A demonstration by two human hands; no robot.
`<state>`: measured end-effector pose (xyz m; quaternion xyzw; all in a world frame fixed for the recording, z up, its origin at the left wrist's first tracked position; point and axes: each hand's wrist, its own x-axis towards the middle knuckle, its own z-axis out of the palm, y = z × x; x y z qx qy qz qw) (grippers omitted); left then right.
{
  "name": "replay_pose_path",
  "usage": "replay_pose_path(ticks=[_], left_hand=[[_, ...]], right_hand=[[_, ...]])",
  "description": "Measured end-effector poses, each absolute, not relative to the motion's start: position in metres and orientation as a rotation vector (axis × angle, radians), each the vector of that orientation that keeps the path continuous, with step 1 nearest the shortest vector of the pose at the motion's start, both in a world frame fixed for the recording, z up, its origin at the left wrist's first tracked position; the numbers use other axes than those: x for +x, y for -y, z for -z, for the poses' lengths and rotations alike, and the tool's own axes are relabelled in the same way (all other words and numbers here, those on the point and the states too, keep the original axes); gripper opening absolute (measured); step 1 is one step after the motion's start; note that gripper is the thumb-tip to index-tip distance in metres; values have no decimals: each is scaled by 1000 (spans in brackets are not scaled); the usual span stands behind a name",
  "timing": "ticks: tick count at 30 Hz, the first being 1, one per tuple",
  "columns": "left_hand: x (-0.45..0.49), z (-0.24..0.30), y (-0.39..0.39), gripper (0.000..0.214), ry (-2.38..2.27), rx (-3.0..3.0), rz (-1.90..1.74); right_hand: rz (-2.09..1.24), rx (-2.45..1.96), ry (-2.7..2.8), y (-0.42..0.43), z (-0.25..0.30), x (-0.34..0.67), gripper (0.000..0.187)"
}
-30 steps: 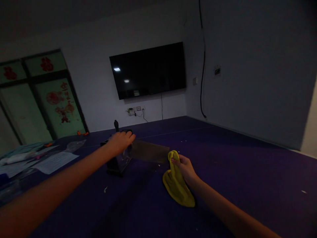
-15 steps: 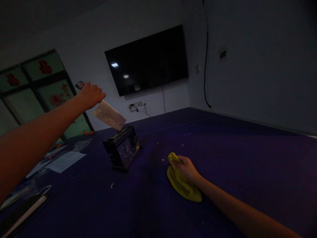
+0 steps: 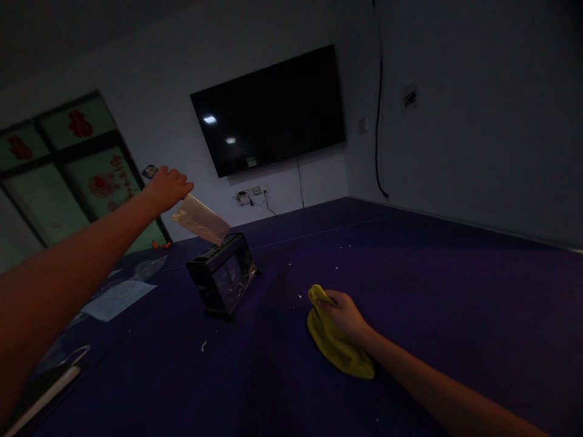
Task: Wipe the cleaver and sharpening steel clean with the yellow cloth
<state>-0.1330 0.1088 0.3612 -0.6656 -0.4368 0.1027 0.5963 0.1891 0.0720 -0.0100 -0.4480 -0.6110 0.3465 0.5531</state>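
My left hand (image 3: 166, 187) is raised and closed around the dark handle of a cleaver (image 3: 200, 220), whose broad blade slants down to the right with its tip at the top of a black knife block (image 3: 223, 276). The block has a clear front and stands tilted on the dark blue table (image 3: 432, 285). My right hand (image 3: 344, 312) rests on the table, its fingers pinching a crumpled yellow cloth (image 3: 337, 343) that lies under it.
White papers (image 3: 116, 298) and a clear plastic bag lie at the table's left. A pale rod-like thing (image 3: 40, 397) lies at the near left edge. A dark TV (image 3: 268, 109) hangs on the far wall. Small white crumbs dot the table.
One second ago the cleaver lay low beside the cloth. My left hand lifted it up and left, and now lowers the blade tip onto the knife block. The right hand stayed on the cloth.
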Motion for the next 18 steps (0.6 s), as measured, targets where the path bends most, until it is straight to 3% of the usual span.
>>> replay_pose_path(ticks=[18], left_hand=[[-126, -358, -125, 20, 982, -1569, -235]], right_hand=[[-840, -1054, 1422, -71, 10, 188, 20]])
